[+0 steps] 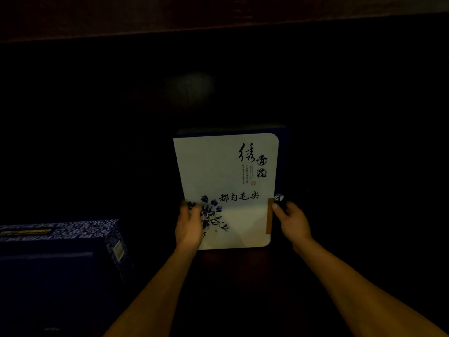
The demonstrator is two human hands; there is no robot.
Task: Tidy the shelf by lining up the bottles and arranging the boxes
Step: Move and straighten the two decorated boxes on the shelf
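A flat white box (226, 171) with black calligraphy, blue flowers and dark blue sides lies in the middle of a dark shelf. My left hand (189, 224) holds its near left edge, fingers curled over the flower print. My right hand (292, 221) grips the near right edge beside a brown strip, thumb against the side. No bottles are in view.
A larger dark blue box (58, 254) with a blue-and-white patterned rim sits at the lower left. The dark shelf surface (352, 166) stretches around the white box. A dark wooden board (218, 15) runs across the top. The light is very dim.
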